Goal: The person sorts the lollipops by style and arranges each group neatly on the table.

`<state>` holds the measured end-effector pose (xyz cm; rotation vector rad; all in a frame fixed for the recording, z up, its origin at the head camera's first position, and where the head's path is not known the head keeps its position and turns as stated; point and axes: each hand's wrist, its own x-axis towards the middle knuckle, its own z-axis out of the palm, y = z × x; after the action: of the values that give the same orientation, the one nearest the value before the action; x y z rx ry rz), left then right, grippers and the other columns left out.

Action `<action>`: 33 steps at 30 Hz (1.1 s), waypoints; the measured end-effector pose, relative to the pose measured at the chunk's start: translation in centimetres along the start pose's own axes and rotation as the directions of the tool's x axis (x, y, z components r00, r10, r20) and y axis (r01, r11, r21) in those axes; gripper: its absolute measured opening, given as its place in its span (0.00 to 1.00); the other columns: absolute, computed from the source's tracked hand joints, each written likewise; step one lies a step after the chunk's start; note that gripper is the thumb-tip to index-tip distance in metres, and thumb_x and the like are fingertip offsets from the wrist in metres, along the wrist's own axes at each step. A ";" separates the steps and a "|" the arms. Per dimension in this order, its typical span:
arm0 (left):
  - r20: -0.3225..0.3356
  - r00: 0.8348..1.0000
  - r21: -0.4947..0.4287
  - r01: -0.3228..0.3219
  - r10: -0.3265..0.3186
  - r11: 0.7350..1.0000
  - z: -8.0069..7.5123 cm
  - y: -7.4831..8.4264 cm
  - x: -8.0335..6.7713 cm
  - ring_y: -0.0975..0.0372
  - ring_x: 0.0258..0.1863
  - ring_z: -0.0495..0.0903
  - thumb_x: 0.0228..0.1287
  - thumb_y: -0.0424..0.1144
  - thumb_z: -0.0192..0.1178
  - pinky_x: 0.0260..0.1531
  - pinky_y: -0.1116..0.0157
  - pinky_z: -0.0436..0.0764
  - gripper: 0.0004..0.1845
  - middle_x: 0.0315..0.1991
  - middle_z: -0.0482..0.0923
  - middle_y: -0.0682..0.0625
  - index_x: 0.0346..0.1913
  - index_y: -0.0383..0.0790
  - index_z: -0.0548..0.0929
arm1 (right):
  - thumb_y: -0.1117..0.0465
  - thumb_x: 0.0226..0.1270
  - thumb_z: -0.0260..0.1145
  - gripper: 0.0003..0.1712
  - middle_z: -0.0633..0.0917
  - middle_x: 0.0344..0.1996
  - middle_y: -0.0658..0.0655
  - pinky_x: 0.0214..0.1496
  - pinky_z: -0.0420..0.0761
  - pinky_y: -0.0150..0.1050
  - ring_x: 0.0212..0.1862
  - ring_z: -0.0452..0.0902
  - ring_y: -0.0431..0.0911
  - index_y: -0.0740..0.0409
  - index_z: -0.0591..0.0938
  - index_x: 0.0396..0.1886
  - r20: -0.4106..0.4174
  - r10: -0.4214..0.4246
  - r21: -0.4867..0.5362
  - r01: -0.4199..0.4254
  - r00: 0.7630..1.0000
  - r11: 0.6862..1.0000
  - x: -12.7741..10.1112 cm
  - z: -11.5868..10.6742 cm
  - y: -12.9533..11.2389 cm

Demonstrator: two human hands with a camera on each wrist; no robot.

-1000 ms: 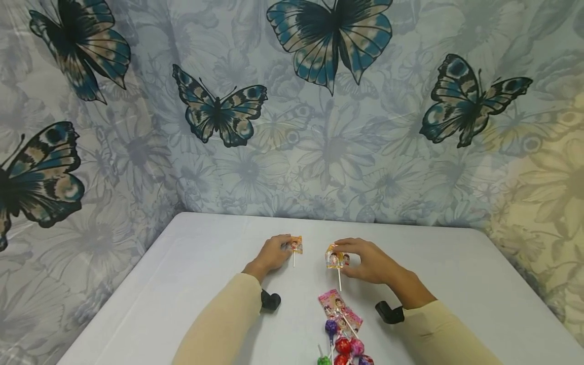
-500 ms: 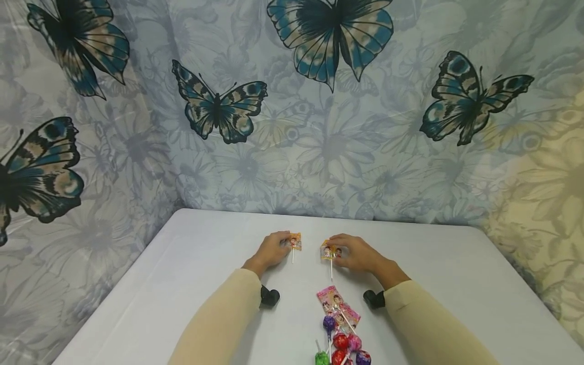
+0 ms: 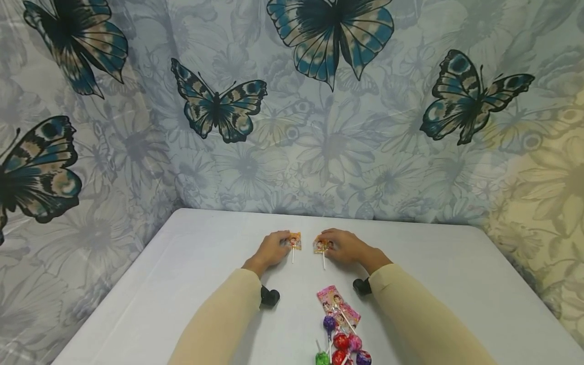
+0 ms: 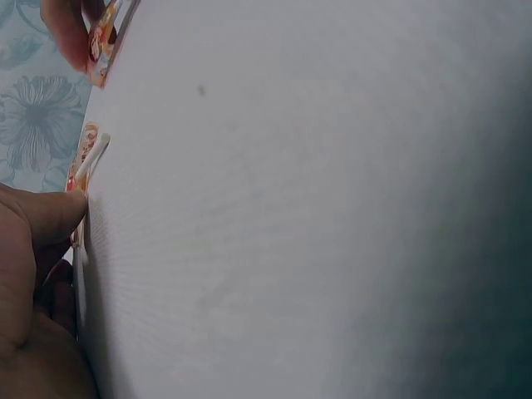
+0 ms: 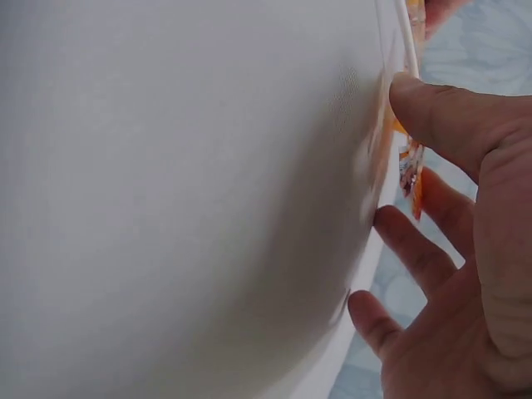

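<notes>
Near the far side of the white table (image 3: 137, 284), my left hand (image 3: 272, 249) pinches an orange-wrapped lollipop (image 3: 295, 240), its white stick pointing toward me. In the left wrist view the left thumb presses on that lollipop's flat wrapper (image 4: 73, 184). A short gap to the right, my right hand (image 3: 350, 247) holds a second orange-wrapped lollipop (image 3: 321, 245) between thumb and fingers, its stick also toward me. The right wrist view shows the right thumb (image 5: 432, 116) over this lollipop's wrapper (image 5: 411, 170), with the other fingers spread close to the tabletop.
Closer to me lies a pile: pink flat-wrapped lollipops (image 3: 338, 305), a purple one (image 3: 329, 323), red ones (image 3: 340, 341), a round pink one (image 3: 354, 342) and a green one (image 3: 322, 358). A butterfly-print cloth (image 3: 333, 147) hangs behind the table.
My right hand has moved left and slightly away from me with its lollipop, bringing it nearer to the left one. The left hand stays nearly in place.
</notes>
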<state>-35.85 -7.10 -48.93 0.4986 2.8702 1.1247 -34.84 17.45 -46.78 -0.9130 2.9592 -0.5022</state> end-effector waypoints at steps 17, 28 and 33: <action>-0.008 0.999 -0.028 0.031 -0.031 0.999 0.6 -0.1 -0.1 0.58 0.59 0.58 0.54 0.36 0.57 0.57 0.60 0.55 0.23 0.58 0.65 0.54 0.55 0.41 0.71 | 0.54 0.57 0.60 0.25 0.66 0.58 0.52 0.49 0.59 0.61 0.59 0.58 0.53 0.44 0.70 0.57 0.118 0.104 -0.048 -0.099 0.988 0.994 1.3 -0.1 -0.4; -0.014 0.999 -0.037 0.030 -0.031 0.999 0.1 -0.1 -0.1 0.59 0.59 0.58 0.54 0.35 0.57 0.57 0.61 0.54 0.24 0.58 0.64 0.54 0.56 0.40 0.71 | 0.54 0.55 0.62 0.30 0.66 0.58 0.56 0.58 0.56 0.49 0.60 0.56 0.52 0.53 0.67 0.59 0.045 0.085 0.035 -0.087 0.995 0.996 0.4 -0.6 -0.3; -0.007 1.000 -0.033 0.030 -0.030 0.999 0.0 -0.1 -0.1 0.59 0.60 0.57 0.54 0.35 0.57 0.57 0.61 0.54 0.24 0.58 0.64 0.53 0.57 0.40 0.70 | 0.53 0.55 0.63 0.31 0.67 0.57 0.55 0.58 0.57 0.48 0.60 0.57 0.51 0.55 0.67 0.58 0.007 0.067 0.090 -0.067 0.998 0.994 -1.1 -1.3 -0.4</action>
<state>-35.81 -7.17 -49.01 0.4491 2.8502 1.1691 -33.83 18.19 -45.50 -0.8027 2.9243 -0.6255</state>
